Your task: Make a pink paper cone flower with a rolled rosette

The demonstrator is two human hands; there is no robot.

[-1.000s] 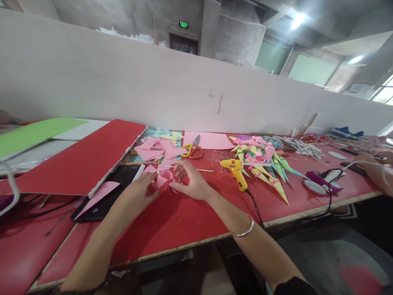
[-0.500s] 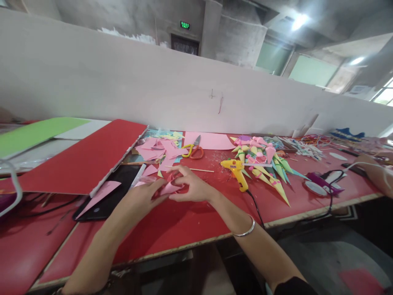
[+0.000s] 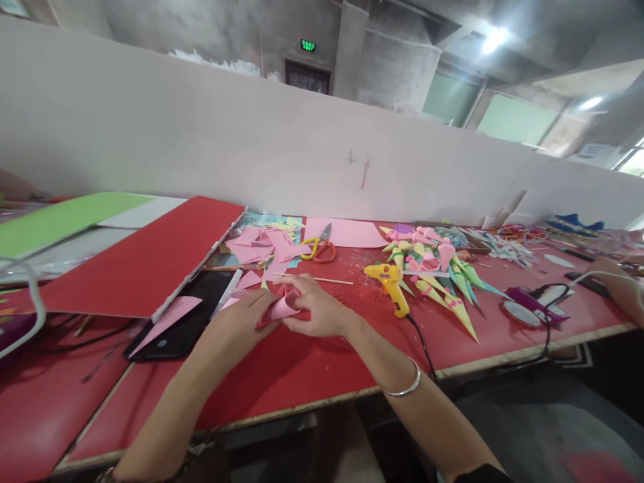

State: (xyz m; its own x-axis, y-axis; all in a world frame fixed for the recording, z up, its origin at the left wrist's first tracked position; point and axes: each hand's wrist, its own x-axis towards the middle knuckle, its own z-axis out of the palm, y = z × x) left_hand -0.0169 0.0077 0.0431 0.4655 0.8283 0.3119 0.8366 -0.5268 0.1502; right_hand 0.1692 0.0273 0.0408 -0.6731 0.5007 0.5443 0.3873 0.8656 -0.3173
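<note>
Red tabletop [image 3: 312, 382], kinda messy, with a white partition [image 3: 241, 134] behind it and a green exit sign [image 3: 308, 46] glowing on the bare grey wall. Both forearms reach in from the near edge, the left hand [image 3: 240, 325] and right hand [image 3: 319, 310] angled toward each other. Fingers of both are pinching a curled pink paper [image 3: 284, 306] between them, left of the yellow glue gun [image 3: 390, 282].

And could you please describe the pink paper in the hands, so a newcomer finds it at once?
Find the red table before the white partition. Over it, left of the yellow glue gun, the left hand and right hand hold one pink paper. It is curled between them, while the pink scraps beyond lie in a loose heap.
</note>
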